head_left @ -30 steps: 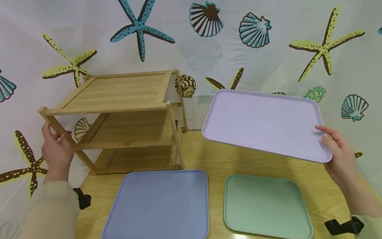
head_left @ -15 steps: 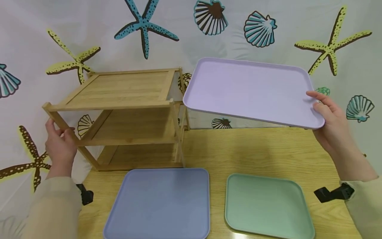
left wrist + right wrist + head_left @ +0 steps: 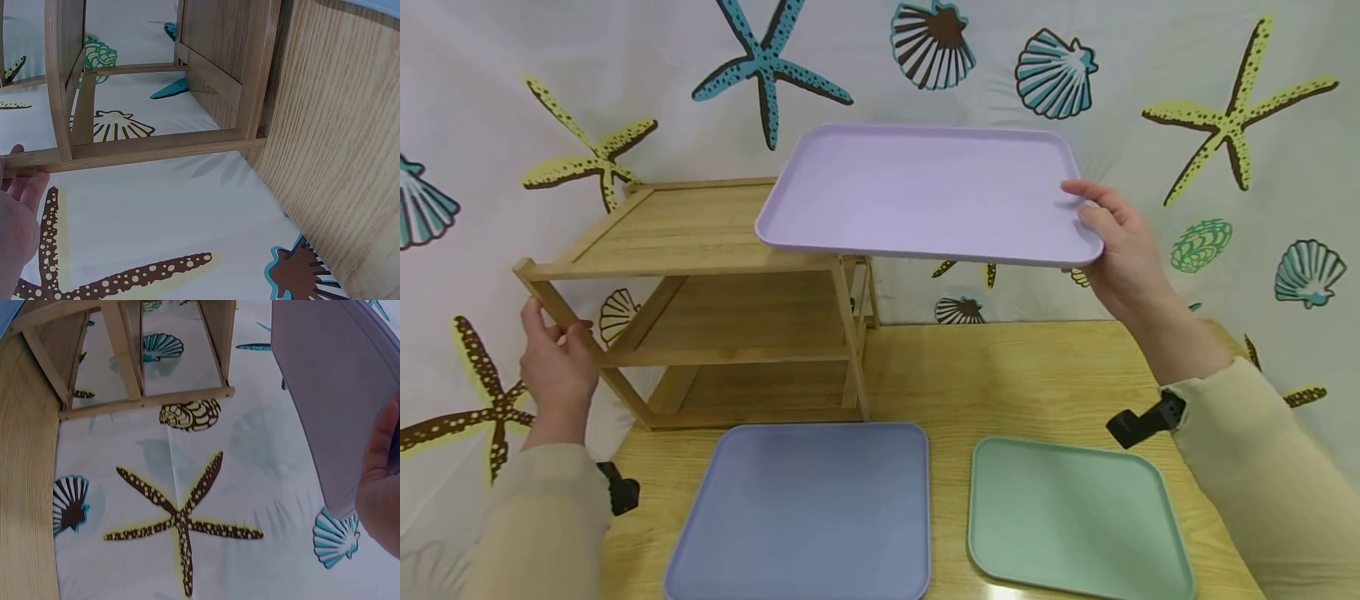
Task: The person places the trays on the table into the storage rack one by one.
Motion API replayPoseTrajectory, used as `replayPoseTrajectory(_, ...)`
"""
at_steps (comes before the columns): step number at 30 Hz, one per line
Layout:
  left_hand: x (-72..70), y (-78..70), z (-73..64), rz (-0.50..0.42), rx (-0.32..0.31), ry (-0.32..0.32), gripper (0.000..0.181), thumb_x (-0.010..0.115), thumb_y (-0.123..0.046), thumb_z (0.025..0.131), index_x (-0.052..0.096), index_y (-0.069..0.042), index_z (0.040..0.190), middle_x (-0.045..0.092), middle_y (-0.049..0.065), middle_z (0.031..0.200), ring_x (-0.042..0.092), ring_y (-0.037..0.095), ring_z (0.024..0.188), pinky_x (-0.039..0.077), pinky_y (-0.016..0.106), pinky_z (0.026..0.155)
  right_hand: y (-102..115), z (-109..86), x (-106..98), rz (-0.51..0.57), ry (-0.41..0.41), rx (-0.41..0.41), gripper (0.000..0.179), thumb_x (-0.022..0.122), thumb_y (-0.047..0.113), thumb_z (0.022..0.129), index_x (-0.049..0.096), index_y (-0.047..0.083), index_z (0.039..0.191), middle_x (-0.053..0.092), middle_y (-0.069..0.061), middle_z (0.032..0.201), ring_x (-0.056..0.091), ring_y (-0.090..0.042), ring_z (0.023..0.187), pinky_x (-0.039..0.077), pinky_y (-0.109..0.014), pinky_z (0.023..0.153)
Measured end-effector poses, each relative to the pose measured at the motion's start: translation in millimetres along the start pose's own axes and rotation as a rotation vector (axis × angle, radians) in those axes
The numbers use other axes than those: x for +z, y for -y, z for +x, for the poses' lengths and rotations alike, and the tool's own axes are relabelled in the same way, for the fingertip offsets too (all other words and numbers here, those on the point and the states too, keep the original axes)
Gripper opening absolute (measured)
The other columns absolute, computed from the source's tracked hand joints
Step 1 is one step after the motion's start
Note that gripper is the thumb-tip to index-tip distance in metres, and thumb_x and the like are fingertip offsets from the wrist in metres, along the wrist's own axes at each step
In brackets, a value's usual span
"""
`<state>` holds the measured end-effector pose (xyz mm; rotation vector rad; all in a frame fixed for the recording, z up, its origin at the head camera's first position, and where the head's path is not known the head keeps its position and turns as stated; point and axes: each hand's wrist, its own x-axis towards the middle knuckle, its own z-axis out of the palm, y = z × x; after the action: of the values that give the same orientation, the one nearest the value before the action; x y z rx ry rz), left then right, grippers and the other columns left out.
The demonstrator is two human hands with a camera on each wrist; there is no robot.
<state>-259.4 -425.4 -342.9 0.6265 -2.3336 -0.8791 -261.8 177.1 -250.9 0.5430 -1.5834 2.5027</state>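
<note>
A lilac rectangular tray (image 3: 925,192) is up in the air, its left end overlapping the top right of a wooden three-tier shelf (image 3: 715,225) in the head view. My right hand (image 3: 1120,242) grips the tray by its right end, thumb on the upper face and the other fingers mostly hidden. From the right wrist view the tray's underside (image 3: 337,394) shows beside the shelf. My left hand (image 3: 557,358) holds the shelf's front left post between thumb and fingers. In the left wrist view that wooden post (image 3: 144,147) runs across above the floor cloth, with the hand at its left end.
On the wooden table (image 3: 985,375) a blue tray (image 3: 805,508) lies in front of the shelf. A smaller green tray (image 3: 1075,517) lies to its right. Behind hangs a white cloth (image 3: 985,50) printed with starfish and shells.
My right hand has lifted the lilac tray and carried it left toward the top of the shelf, levelling its slant. The left hand has stayed on the shelf post.
</note>
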Motion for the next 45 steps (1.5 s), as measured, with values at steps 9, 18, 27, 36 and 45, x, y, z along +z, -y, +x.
replayPoseTrajectory(9, 1.0, -0.6, -1.8, 0.009, 0.055, -0.032, 0.049, 0.029, -0.018, 0.103, 0.018, -0.027, 0.15, 0.06, 0.015, 0.13, 0.059, 0.035, 0.114, 0.042, 0.048, 0.087, -27, 26.6, 40, -0.073, 0.024, 0.018, 0.028, 0.037, 0.006, 0.1, 0.056, 0.003, 0.121, 0.041, -0.015, 0.127, 0.057, -0.018, 0.075, 0.047, -0.022, 0.053)
replayPoseTrajectory(18, 0.4, 1.8, -0.7, 0.016, 0.063, -0.054, 0.049, 0.031, -0.017, 0.103, 0.019, -0.026, 0.149, 0.061, 0.014, 0.129, 0.06, 0.035, 0.112, 0.041, 0.047, 0.087, -45, 46.9, 77, -0.159, 0.04, 0.07, 0.033, 0.037, 0.007, 0.1, 0.051, -0.002, 0.129, 0.04, -0.017, 0.136, 0.056, -0.023, 0.086, 0.051, -0.025, 0.058)
replayPoseTrajectory(27, 0.3, 2.2, -0.5, -0.001, 0.029, -0.028, 0.05, 0.031, -0.018, 0.102, 0.019, -0.028, 0.15, 0.059, 0.014, 0.132, 0.059, 0.034, 0.115, 0.043, 0.048, 0.09, -70, 55.5, 106, -0.159, 0.051, 0.146, 0.035, 0.037, 0.005, 0.1, 0.048, -0.004, 0.132, 0.044, -0.021, 0.132, 0.058, -0.02, 0.072, 0.049, -0.025, 0.052)
replayPoseTrajectory(36, 4.1, -1.2, -0.1, -0.012, 0.033, -0.038, 0.049, 0.032, -0.02, 0.103, 0.02, -0.031, 0.149, 0.06, 0.012, 0.131, 0.059, 0.032, 0.115, 0.043, 0.046, 0.091, -95, 56.2, 117, -0.292, 0.06, 0.109, 0.036, 0.041, 0.017, 0.102, 0.05, 0.002, 0.134, 0.056, -0.019, 0.115, 0.061, -0.018, 0.063, 0.049, -0.027, 0.052)
replayPoseTrajectory(45, 1.6, 2.3, -0.7, 0.013, 0.04, -0.04, 0.05, 0.032, -0.019, 0.103, 0.02, -0.03, 0.149, 0.06, 0.011, 0.131, 0.06, 0.032, 0.114, 0.04, 0.033, 0.078, -97, 32.8, 118, -0.783, 0.07, -0.134, 0.049, 0.049, 0.041, 0.098, 0.053, 0.009, 0.134, 0.045, -0.009, 0.137, 0.046, -0.023, 0.119, 0.039, -0.041, 0.095)
